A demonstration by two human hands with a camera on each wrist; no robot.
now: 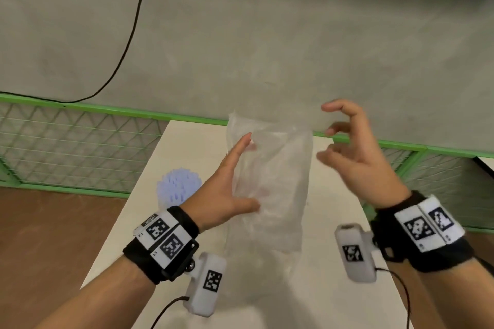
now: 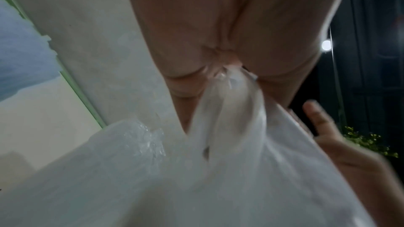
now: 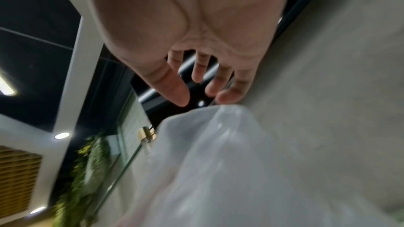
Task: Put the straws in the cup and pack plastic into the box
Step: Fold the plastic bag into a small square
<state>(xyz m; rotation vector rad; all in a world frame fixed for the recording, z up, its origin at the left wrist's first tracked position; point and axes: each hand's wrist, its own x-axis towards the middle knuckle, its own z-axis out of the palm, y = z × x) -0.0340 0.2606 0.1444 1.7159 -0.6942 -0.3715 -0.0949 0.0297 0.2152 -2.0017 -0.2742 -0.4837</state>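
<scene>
A clear, crinkled plastic bag hangs upright over the white table. My left hand holds its left side, thumb in front and fingers behind the film; in the left wrist view the plastic bag bunches up where the left hand pinches it. My right hand hovers by the bag's upper right edge, fingers loosely curled and holding nothing; in the right wrist view the right hand sits just above the plastic bag. A bunch of pale blue straws stands upright left of my left wrist. No box is visible.
A green wire-mesh fence runs behind the table along a grey wall. A black cable hangs down that wall. Brown wooden floor lies left of the table, which narrows towards the fence.
</scene>
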